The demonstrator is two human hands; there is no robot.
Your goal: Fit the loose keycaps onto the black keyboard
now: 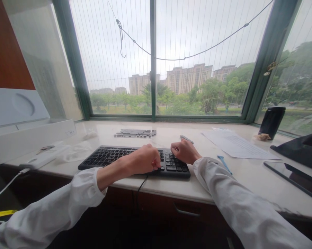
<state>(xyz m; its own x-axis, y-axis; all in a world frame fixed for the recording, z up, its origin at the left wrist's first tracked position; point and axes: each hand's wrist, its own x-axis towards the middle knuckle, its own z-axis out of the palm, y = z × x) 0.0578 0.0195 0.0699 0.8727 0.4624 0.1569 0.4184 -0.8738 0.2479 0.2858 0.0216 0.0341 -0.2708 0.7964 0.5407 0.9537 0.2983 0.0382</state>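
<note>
A black keyboard point(106, 157) lies on the pale stone counter point(249, 180) in front of the window. My left hand point(142, 159) rests curled over the keyboard's right-middle part, fingers closed and pressed down on the keys. My right hand point(184, 151) sits at the keyboard's right end, fingers bent and pinched on the keys near the top edge. What either hand holds, if anything, is hidden. A row of loose black keycaps point(135, 133) lies behind the keyboard. A small blue tool point(224, 162) lies right of the keyboard, beside my right sleeve.
An open white box point(28, 138) and a white cable point(5, 186) are at the left. Paper sheets point(239, 145), a dark cylinder point(272, 121), a phone point(293, 178) and a dark stand point(301, 148) are at the right. A drawer handle point(187, 211) is below the counter edge.
</note>
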